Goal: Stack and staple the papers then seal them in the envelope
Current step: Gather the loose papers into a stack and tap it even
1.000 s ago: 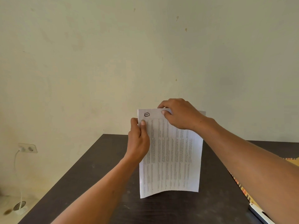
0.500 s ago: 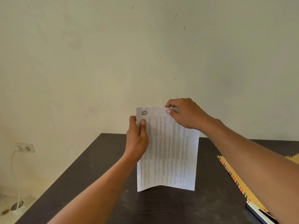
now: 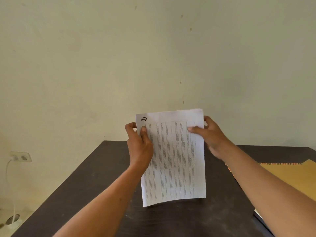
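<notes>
Papers: a stack of white printed sheets point(image 3: 174, 159) with columns of small text, held upright in portrait position over the middle of the table; a black hand-drawn oval mark point(image 3: 144, 119) sits in the top left corner of the front sheet.
Stack condition: the top edges lie nearly flush, and the lower edge bows slightly toward the camera.
Lower edge: it is at or just above the table surface; contact cannot be confirmed from this view.
Left hand: the left hand point(image 3: 139, 146) is on the upper left edge of the stack.
Left grip: clamped on the papers, with the thumb flat on the front sheet and the fingers curled behind the edge.
Right hand: the right hand point(image 3: 210, 135) is on the upper right edge, level with the left hand.
Right grip: clamped on the papers, with the thumb across the front and the fingers curled round the back.
Table: a dark brown wooden table point(image 3: 95, 177) set against a pale cream wall point(image 3: 119, 57).
Envelope: a yellow-brown paper envelope point(image 3: 290, 177) with a striped border, lying flat on the right side of the table, well apart from the papers and partly hidden by the right forearm.
Surroundings: a white double wall socket point(image 3: 21, 156) low on the left, with a white cable point(image 3: 8, 177) hanging from it.
</notes>
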